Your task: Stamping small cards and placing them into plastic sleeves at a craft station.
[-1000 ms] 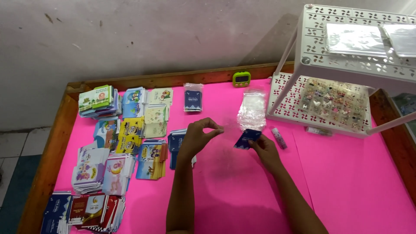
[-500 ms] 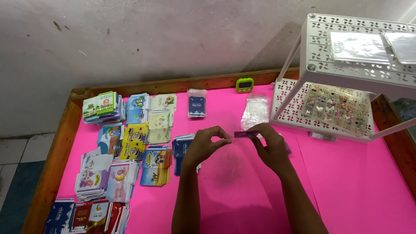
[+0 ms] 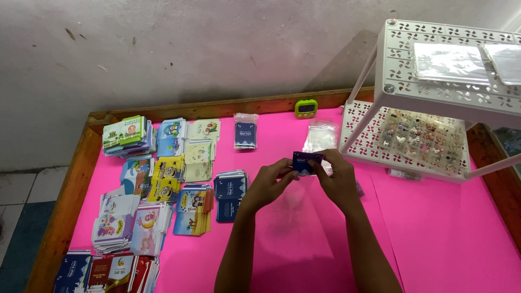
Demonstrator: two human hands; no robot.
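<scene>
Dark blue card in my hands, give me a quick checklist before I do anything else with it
1. Card gripped on both sides: ok. The left hand and right hand both pinch the dark blue card.
2. Card lifted off the pink tabletop: ok.
3. Pile of clear bags close by: ok, just beyond the hands.
4. Card slipped inside a clear bag: cannot tell, fingers cover its edges.
5. Stack of matching dark blue cards within reach: ok, beside the left hand.
6. White rack apart from the hands: ok.
</scene>
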